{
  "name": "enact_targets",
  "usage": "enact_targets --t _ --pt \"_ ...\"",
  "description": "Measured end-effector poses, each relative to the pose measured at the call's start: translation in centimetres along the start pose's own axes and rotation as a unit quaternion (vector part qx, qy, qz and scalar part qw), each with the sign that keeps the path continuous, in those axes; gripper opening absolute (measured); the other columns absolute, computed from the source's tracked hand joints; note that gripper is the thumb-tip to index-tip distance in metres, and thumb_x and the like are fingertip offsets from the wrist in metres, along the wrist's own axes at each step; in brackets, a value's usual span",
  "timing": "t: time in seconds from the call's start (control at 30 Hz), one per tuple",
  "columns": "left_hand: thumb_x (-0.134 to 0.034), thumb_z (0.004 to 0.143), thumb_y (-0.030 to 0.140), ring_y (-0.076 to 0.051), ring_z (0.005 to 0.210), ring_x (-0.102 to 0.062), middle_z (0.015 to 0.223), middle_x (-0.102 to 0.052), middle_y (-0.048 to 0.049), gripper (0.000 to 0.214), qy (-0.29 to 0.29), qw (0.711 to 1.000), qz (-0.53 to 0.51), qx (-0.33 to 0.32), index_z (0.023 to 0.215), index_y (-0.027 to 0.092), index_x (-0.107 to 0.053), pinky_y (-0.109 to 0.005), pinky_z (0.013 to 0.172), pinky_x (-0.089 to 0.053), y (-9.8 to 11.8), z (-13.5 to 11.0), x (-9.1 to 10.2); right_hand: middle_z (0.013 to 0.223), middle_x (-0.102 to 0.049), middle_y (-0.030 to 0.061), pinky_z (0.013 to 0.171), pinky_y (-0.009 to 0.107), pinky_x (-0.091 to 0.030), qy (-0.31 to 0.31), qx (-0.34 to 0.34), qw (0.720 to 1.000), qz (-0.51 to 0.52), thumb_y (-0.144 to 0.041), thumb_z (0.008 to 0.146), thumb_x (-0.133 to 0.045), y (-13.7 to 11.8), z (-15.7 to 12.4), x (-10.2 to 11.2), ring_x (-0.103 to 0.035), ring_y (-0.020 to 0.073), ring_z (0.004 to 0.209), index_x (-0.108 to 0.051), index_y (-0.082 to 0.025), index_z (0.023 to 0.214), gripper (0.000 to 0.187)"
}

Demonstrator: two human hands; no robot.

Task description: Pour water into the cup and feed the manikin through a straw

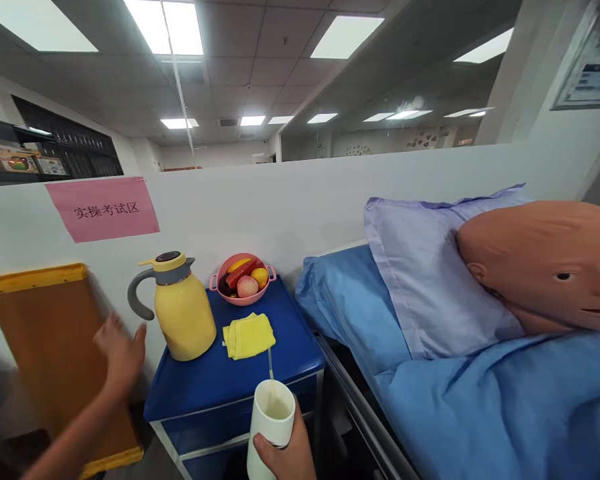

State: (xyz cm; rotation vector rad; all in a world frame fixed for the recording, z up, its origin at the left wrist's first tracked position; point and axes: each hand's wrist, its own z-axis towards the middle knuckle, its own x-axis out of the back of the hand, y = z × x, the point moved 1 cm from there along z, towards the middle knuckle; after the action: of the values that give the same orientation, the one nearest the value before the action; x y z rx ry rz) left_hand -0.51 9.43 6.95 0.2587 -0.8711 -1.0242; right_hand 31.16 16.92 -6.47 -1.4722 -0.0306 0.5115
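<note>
In the head view, my right hand (290, 457) is wrapped round a white cup (270, 427), held upright in front of the bedside cabinet. The inside of the cup looks bare as far as I can see. My left hand (121, 350) is in the air left of a yellow thermos jug (185, 317), fingers apart and slightly blurred, not touching its grey handle (139, 297). The jug stands on the blue cabinet top (205, 380). Beside it lies a folded yellow cloth (250, 335), with a thin stick-like thing (271, 363) between cloth and cup.
A pink bowl (243, 301) of fruit sits at the back of the cabinet. To the right, a mannequin (545, 267) lies on a lilac pillow (415, 280) in a blue-covered bed with a dark side rail (365, 420). An orange-brown board (55, 347) leans at the left wall.
</note>
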Motion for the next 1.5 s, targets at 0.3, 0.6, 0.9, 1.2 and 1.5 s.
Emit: enact_targets --t 0.3,0.6,0.9,1.2,1.5 --pt "-0.054 0.086 0.047 -0.027 0.142 -0.032 0.152 -0.039 -0.0111 0.060 -0.348 0.883 -0.078 -0.305 0.140 0.024 -0.041 -0.047 0.117 -0.028 5.4 -12.7 -10.9 0.099 -0.074 0.0144 0.081 0.046 -0.052 0.009 -0.038 0.995 0.095 -0.075 0.047 -0.074 -0.5 0.0 3.4 -0.067 0.0333 0.088 -0.063 -0.018 0.111 0.086" --pt "-0.038 0.088 0.050 -0.029 0.141 -0.034 0.151 -0.040 -0.0171 0.065 -0.415 0.848 0.023 -0.329 0.140 0.012 -0.044 -0.048 0.116 -0.026 7.5 -10.8 -19.9 0.093 -0.073 0.0151 0.070 0.044 -0.054 0.062 0.049 0.994 0.071 -0.079 0.047 -0.071 -5.1 0.7 10.8 -0.066 0.0299 0.077 -0.067 -0.018 0.099 0.080" --pt "-0.040 0.082 0.063 -0.038 0.120 -0.057 0.117 -0.071 -0.0089 0.056 -0.487 0.843 -0.229 -0.014 0.121 0.031 -0.064 -0.055 0.103 -0.043 11.4 -18.8 -13.1 0.097 -0.072 0.0129 0.068 0.040 -0.053 0.047 0.092 0.990 0.097 -0.071 0.049 -0.076 -8.0 0.3 13.3 -0.067 0.0286 0.079 -0.060 -0.019 0.109 0.081" --pt "-0.050 0.083 0.064 -0.034 0.127 -0.049 0.121 -0.067 -0.0107 0.059 -0.671 0.353 -0.559 0.337 0.127 0.027 -0.064 -0.049 0.110 -0.038 24.7 -31.6 -11.1 0.090 -0.072 0.0062 0.070 0.036 -0.053 0.139 0.162 0.960 -0.179 -0.041 0.062 -0.076 -22.2 -1.0 27.1 -0.066 0.0257 0.078 -0.062 -0.021 0.104 0.048" --pt "-0.042 0.091 0.061 -0.029 0.124 -0.052 0.117 -0.068 -0.0066 0.048 -0.619 0.206 -0.635 0.413 0.120 0.032 -0.068 -0.045 0.114 -0.034 35.9 -40.4 -11.8 0.086 -0.073 0.0083 0.065 0.037 -0.054 0.279 0.121 0.929 -0.209 -0.049 0.065 -0.076 -27.2 1.2 38.6 -0.068 0.0272 0.076 -0.061 -0.017 0.108 0.056"
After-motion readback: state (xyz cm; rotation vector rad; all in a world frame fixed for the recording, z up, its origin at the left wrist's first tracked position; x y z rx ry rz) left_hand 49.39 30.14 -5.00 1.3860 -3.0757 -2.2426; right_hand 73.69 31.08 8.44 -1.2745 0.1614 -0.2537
